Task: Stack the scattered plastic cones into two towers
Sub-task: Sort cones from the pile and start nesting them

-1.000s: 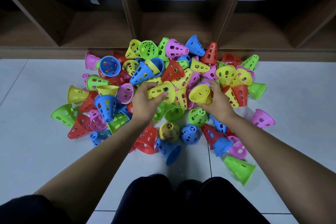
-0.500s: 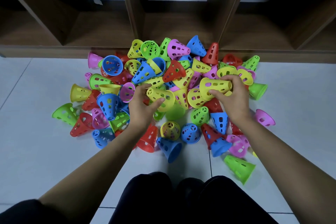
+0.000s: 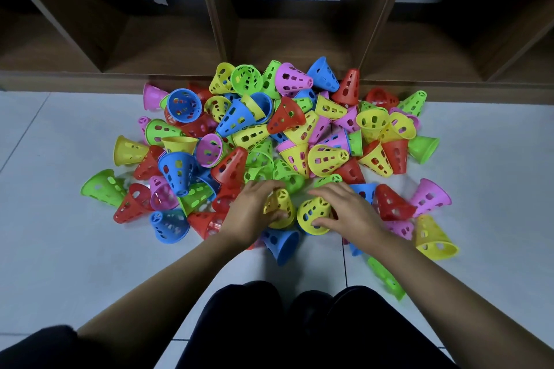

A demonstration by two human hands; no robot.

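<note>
Left hand [image 3: 251, 210] grips a yellow cone [image 3: 281, 207], tip up, at the pile's [image 3: 286, 120] near edge. Right hand [image 3: 349, 210] holds a tilted yellow cone [image 3: 313, 214] just beside.

Both hands are down off the middle of the pile [image 3: 299, 129] and now sit at its near edge. Left hand [image 3: 250, 213] holds a yellow cone [image 3: 280, 204] tip-up, fingers [image 3: 277, 216] curled round it; 0.5 s ago it gripped one lying sideways higher up. Right hand [image 3: 349, 210] is off the pile's far-right part and grips a second yellow cone [image 3: 313, 214] just beside the first. A third yellow cone [image 3: 434, 238] now lies on the floor [image 3: 60, 249], right of the right forearm. Green cones [image 3: 260, 159] are uncovered mid-pile.
</note>
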